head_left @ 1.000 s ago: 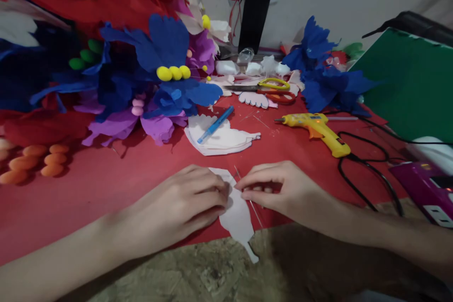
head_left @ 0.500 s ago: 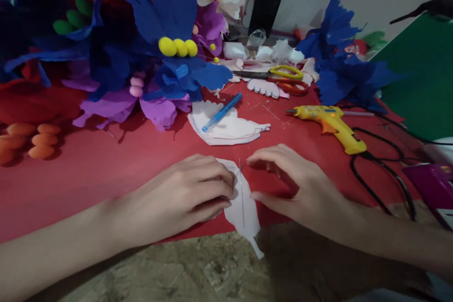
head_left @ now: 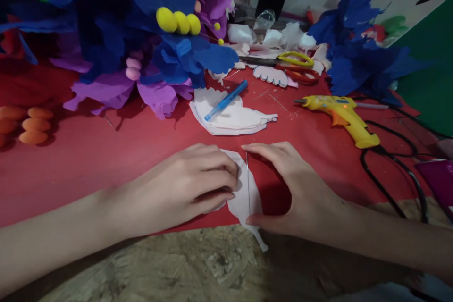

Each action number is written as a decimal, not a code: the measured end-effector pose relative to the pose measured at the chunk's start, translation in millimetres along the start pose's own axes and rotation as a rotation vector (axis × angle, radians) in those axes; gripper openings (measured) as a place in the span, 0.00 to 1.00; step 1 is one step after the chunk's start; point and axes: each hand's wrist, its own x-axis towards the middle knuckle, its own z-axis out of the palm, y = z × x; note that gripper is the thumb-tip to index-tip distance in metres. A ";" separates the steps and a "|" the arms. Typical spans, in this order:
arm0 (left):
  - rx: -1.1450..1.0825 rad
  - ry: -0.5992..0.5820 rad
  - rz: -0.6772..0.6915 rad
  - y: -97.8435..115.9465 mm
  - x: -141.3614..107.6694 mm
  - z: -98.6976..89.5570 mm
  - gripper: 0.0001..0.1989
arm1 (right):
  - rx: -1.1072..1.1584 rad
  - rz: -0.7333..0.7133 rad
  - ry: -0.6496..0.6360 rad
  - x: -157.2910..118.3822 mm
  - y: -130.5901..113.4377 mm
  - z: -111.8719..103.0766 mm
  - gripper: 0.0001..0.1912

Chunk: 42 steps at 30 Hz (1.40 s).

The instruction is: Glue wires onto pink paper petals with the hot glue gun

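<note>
A white petal-shaped paper piece lies at the front edge of the red surface, its narrow stem hanging over the edge. My left hand rests on its left side, fingers curled and pressing on it; the fingertips are partly hidden. Along the petal runs a thin straight wire. My right hand spans this wire, with the index fingertip at its top end and the thumb at its lower end. Beyond both hands sits a stack of white paper petals with a blue pen on top.
At right lies a yellow glue gun with a looping black cord. Scissors rest farther back. Blue paper flowers crowd the back left, more blue petals the back right. Orange egg-shaped pieces are at left.
My right hand's index finger and thumb have spread apart to reach the two ends of the wire. My left hand stays on the petal. The camera view has shifted slightly.
</note>
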 end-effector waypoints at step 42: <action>0.011 0.014 0.009 2.3 3.8 -2.9 0.08 | -0.054 -0.071 -0.080 -7.1 6.9 -14.2 0.41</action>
